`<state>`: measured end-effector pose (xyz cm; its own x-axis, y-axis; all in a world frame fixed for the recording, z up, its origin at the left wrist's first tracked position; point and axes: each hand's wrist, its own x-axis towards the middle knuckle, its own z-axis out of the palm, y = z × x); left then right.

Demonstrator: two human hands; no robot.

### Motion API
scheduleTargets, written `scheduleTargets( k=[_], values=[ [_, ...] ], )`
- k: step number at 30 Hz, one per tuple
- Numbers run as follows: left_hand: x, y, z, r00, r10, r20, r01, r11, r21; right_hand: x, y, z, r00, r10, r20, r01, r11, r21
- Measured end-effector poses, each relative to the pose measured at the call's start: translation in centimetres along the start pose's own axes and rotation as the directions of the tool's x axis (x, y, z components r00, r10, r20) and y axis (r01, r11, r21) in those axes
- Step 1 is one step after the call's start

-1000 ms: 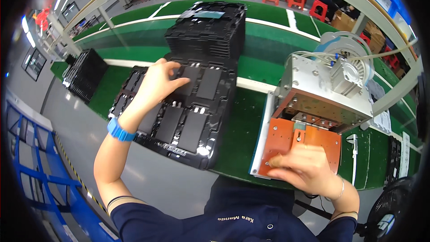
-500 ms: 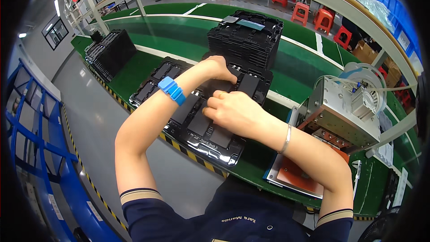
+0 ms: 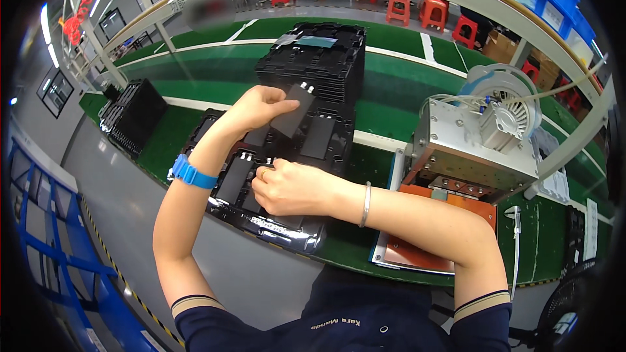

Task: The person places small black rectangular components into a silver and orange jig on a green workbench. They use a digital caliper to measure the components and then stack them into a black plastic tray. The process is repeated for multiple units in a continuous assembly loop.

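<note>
My left hand (image 3: 259, 109) pinches a flat black battery cell (image 3: 293, 115) with two silver tabs, tilted above a glossy black tray (image 3: 287, 240). More such cells lie in the tray's pockets, including one cell (image 3: 317, 138) to the right of the held one and another cell (image 3: 233, 179) at the left. Over the near part of the tray, my right hand (image 3: 297, 189) is closed, its fingers curled down near a cell's tabs. Its fingertips are partly hidden, so what they grip cannot be made out.
Behind the tray rises a tall stack of black trays (image 3: 313, 68); another stack (image 3: 134, 117) stands far left. At the right is a metal machine (image 3: 473, 146) with an orange plate (image 3: 417, 254) below it. A caliper-like tool (image 3: 515, 234) lies beside it on the green bench.
My left hand has lifted a battery cell up out of the tray. My right hand has shifted left and slightly down over the tray. The whole view has turned a little.
</note>
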<state>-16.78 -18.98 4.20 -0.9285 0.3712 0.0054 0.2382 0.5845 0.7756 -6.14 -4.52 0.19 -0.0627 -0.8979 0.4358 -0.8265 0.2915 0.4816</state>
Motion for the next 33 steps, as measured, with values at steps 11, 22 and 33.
scheduleTargets(
  k=[11, 22, 33],
  values=[
    [1.6, 4.1, 5.9, 0.946, -0.212, 0.244, 0.163, 0.965, 0.206, -15.0, -4.0, -12.4, 0.92, 0.386, -0.069, -0.389, 0.921, -0.033],
    [0.9, 3.7, 5.9, 0.993, 0.116, -0.037, -0.081, 0.857, 0.508, -26.2, -11.4, -17.7, 0.405, 0.91, 0.089, -0.912, 0.409, -0.028],
    [0.6, 2.7, 7.2, 0.949, 0.291, -0.125, -0.13, 0.718, 0.684, -25.2, -7.7, -15.0, 0.357, 0.923, 0.144, -0.933, 0.346, 0.095]
  ],
)
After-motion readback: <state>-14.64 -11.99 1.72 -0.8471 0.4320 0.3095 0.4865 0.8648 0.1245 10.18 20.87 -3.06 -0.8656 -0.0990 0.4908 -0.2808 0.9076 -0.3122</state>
